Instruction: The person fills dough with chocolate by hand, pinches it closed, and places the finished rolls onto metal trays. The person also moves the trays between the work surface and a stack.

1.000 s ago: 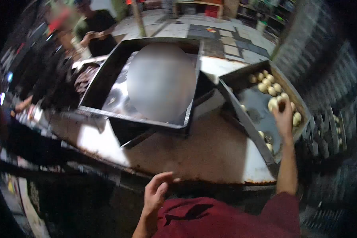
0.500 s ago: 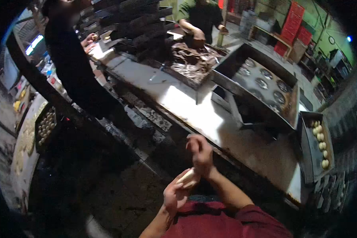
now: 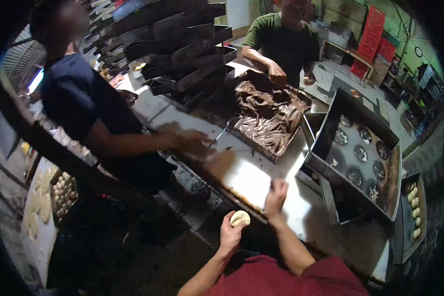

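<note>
My left hand grips a pale, round, flattened dough piece by its edge, in front of the worktable. My right hand, slightly blurred, is closed above the near edge of the white worktable. A small dark spot shows at its fingers, but I cannot make out what they hold. Beyond it lies a tray of glossy dark brown paste. To the right, a large metal tray with round, dark-marked patches on its bottom rests tilted over other trays.
Pale dough balls lie in a narrow tray at far right. Dark trays are stacked high at the back. A co-worker in dark blue reaches over the table from the left; another in green stands behind the paste.
My hands have moved apart; the right went over the table edge, and the dough now faces up in my left. The left co-worker's arm now extends over the table. The view has shifted.
</note>
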Demonstrator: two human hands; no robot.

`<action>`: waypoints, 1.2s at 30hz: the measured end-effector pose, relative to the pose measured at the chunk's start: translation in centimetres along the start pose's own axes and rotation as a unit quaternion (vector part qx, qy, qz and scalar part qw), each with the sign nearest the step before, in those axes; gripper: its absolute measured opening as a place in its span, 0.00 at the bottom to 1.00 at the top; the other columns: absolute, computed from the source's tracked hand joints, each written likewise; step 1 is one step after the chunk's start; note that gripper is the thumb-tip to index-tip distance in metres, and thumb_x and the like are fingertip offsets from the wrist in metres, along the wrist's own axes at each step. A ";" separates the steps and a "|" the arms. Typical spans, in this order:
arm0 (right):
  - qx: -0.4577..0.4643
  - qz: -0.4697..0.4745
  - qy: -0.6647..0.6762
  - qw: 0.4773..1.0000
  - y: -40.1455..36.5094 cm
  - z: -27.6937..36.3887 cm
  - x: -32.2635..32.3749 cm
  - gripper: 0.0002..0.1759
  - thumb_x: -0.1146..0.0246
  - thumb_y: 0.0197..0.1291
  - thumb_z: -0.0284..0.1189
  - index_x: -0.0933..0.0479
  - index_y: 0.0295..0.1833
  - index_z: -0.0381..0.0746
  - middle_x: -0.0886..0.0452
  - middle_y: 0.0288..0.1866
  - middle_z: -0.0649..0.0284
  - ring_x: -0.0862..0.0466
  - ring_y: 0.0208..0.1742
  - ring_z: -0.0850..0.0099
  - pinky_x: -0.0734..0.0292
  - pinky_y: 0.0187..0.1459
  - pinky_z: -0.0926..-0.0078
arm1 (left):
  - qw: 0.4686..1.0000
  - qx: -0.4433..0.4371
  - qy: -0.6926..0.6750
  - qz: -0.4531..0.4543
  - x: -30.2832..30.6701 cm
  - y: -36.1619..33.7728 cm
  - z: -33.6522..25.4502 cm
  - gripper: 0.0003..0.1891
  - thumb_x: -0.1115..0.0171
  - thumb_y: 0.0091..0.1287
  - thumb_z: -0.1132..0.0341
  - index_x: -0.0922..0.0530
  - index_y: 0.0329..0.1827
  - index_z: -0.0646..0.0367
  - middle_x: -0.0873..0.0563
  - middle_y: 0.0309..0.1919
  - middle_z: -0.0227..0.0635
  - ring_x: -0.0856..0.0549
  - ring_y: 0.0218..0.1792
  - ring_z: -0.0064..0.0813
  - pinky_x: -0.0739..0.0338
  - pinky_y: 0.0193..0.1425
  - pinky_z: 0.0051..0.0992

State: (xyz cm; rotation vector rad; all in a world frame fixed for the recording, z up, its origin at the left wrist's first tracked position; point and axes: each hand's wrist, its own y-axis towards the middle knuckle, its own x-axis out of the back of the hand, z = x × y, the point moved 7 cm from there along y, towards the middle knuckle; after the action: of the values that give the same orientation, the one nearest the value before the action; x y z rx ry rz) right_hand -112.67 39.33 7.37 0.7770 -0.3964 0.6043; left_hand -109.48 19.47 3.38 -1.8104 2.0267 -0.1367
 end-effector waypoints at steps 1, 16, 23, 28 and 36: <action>0.080 0.071 0.012 0.994 -0.5 3.9 0.1 0.17 0.45 0.54 0.18 0.27 0.52 0.31 0.32 0.40 0.53 0.26 0.38 0.58 0.26 0.37 0.63 | 0.993 -0.053 0.080 0.069 -1.1 2.5 0.4 0.22 0.40 0.59 0.76 0.32 0.57 0.66 0.22 0.45 0.36 0.21 0.42 0.23 0.25 0.47 0.21; 0.081 0.261 -0.315 0.909 24.4 -5.5 -17.4 0.09 0.47 0.52 0.26 0.22 0.35 0.38 0.19 0.33 0.50 0.17 0.33 0.53 0.22 0.35 0.57 | 0.927 0.254 -0.147 0.232 -1.3 12.1 -12.2 0.18 0.56 0.66 0.73 0.32 0.58 0.71 0.23 0.53 0.43 0.22 0.51 0.32 0.28 0.57 0.31; 0.018 0.279 -0.071 0.957 19.5 2.0 -5.3 0.10 0.44 0.57 0.28 0.21 0.43 0.38 0.19 0.36 0.50 0.18 0.39 0.59 0.24 0.39 0.65 | 0.927 0.222 -0.232 0.194 -4.5 16.3 -10.0 0.18 0.57 0.69 0.65 0.31 0.56 0.68 0.24 0.53 0.43 0.24 0.54 0.35 0.34 0.62 0.35; 0.012 0.146 0.159 0.976 11.6 7.6 0.5 0.05 0.40 0.56 0.20 0.23 0.39 0.34 0.20 0.34 0.54 0.19 0.36 0.68 0.25 0.37 0.75 | 0.838 0.193 -0.405 0.310 -10.2 16.2 -12.6 0.20 0.61 0.69 0.64 0.33 0.58 0.69 0.26 0.56 0.46 0.28 0.58 0.39 0.37 0.66 0.40; 0.010 0.072 0.183 0.981 7.3 0.2 0.0 0.10 0.43 0.54 0.16 0.23 0.42 0.34 0.24 0.34 0.57 0.22 0.36 0.64 0.27 0.39 0.72 | 0.807 0.144 -0.467 0.332 -7.6 9.8 -13.0 0.30 0.56 0.54 0.70 0.41 0.62 0.78 0.33 0.61 0.59 0.33 0.63 0.51 0.46 0.72 0.44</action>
State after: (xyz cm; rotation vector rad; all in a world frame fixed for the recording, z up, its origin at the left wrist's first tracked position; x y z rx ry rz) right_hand -117.31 43.26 11.41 0.6419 -0.1086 0.8701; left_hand -122.83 25.64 13.63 -0.6343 1.6078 0.5259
